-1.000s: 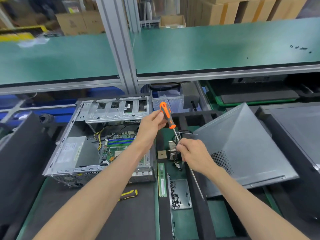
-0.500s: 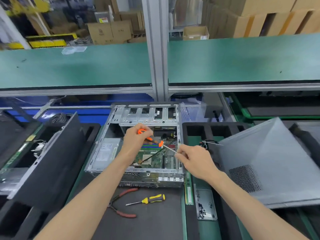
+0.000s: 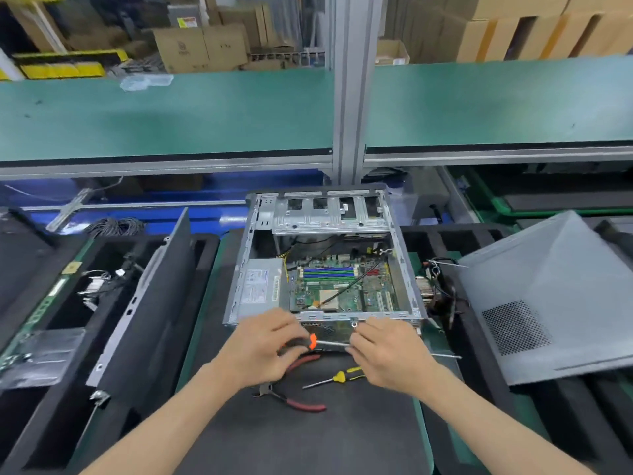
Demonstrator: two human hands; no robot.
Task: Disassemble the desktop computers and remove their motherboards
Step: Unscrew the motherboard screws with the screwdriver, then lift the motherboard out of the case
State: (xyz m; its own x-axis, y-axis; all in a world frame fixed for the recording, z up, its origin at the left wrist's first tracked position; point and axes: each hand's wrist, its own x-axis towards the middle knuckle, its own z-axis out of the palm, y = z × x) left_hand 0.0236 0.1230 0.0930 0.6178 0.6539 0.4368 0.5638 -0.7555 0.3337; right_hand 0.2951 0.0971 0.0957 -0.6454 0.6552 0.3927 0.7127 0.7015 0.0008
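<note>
An open grey desktop case lies flat in the middle of the bench, with its green motherboard and a silver power supply showing inside. My left hand grips the orange-and-black handle of a screwdriver, held level in front of the case's near wall. My right hand pinches the screwdriver's metal shaft near its tip, close to a screw tab on that wall.
Red-handled pliers and a small yellow screwdriver lie on the black mat under my hands. A grey side panel leans at right beside a loose heatsink. Black foam trays with parts stand at left.
Both hands have come down from above the motherboard to the case's near wall. The screwdriver has swung from slanted to level. The camera view has shifted so that the case sits centred.
</note>
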